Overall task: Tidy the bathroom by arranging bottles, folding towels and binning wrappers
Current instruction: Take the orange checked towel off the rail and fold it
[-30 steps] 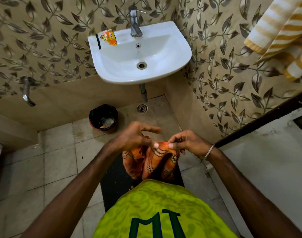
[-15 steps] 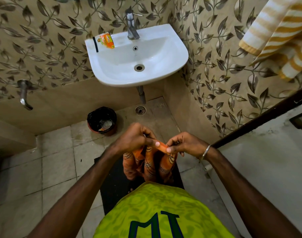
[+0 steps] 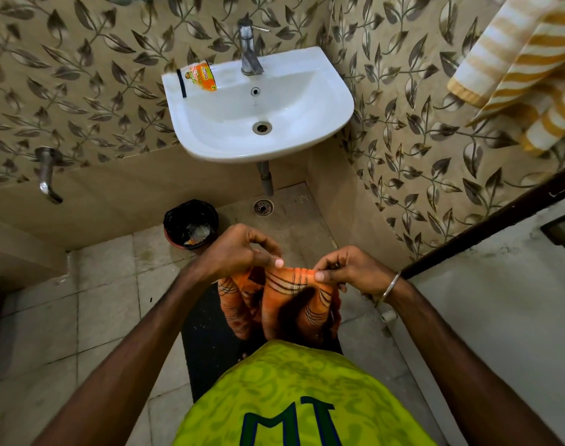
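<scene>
An orange towel with dark stripes (image 3: 290, 304) hangs in front of my body, bunched in folds. My left hand (image 3: 239, 252) pinches its top edge on the left and my right hand (image 3: 348, 268) pinches the same edge on the right, a short stretch of cloth taut between them. An orange wrapper (image 3: 201, 77) lies on the back left rim of the white sink (image 3: 306, 143). A black bin (image 3: 191, 225) with scraps inside stands on the floor under the sink's left side. A yellow and white striped towel (image 3: 525, 69) hangs at the upper right.
A tap (image 3: 249, 49) rises at the back of the sink and a wall spout (image 3: 48, 175) sticks out at the left. A floor drain (image 3: 263, 207) sits below the sink pipe. A black mat (image 3: 210, 342) lies under me. A dark door frame (image 3: 487, 220) runs at the right.
My hands have moved apart along the towel's top edge, stretching a wider strip of it between them. The view has shifted slightly downward.
</scene>
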